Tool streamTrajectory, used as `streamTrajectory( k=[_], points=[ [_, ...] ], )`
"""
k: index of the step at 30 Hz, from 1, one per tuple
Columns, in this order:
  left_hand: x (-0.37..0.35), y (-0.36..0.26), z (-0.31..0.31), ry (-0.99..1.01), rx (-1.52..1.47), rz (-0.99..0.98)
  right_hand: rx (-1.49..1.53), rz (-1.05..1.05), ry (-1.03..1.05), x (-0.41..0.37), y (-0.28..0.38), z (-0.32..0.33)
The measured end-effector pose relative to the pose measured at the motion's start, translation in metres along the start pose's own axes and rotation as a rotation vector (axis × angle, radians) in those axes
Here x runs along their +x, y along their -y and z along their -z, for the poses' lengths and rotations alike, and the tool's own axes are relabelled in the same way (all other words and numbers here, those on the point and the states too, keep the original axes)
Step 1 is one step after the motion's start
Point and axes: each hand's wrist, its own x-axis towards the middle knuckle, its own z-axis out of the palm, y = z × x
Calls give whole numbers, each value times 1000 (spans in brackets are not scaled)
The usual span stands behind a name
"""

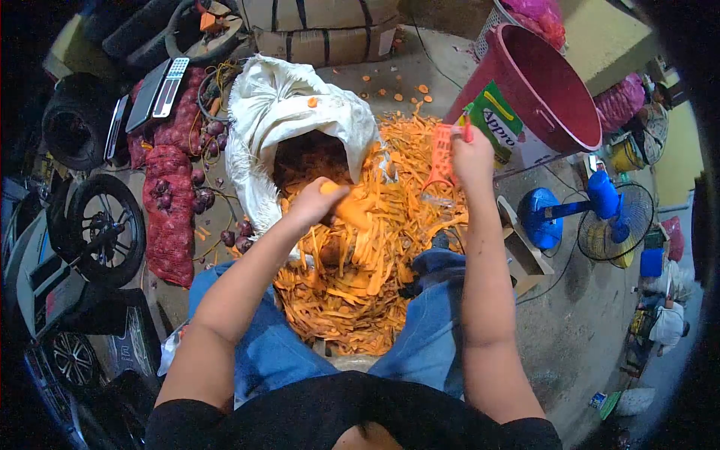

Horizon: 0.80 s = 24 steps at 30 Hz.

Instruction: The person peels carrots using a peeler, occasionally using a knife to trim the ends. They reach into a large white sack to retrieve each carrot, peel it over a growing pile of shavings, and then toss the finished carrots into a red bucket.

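My left hand [319, 202] is closed around a thick peeled carrot [354, 212], held over a large heap of orange carrot peelings [367, 277] between my knees. To the right, my right hand [474, 156] grips a red plastic peeler [441, 161] with a flat lettered body, raised above the heap's right side and apart from the carrot. A white woven sack [300, 112] lies with its mouth toward me, and its dark inside shows more carrots and peelings.
A large maroon bucket [517, 90] stands at upper right. A blue fan [600, 202] is beyond it. Red mesh bags of onions [169, 217] and a motorcycle wheel [105, 225] are at left. Carrot slices [397, 96] dot the floor behind the heap.
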Motion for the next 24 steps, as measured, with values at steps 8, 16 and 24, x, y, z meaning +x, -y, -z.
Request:
streamTrajectory(
  k=[8,16,24],
  points=[
    [7,-9,-32,83,674,21,866,-283,-313,18,-22,51],
    [60,-228,-97,-10,61,-1040,1112,-271,-474,10,-16,79],
    [57,-245,-86,-146,214,-1235,1254,-231,-434,15,-13,76]
  ],
)
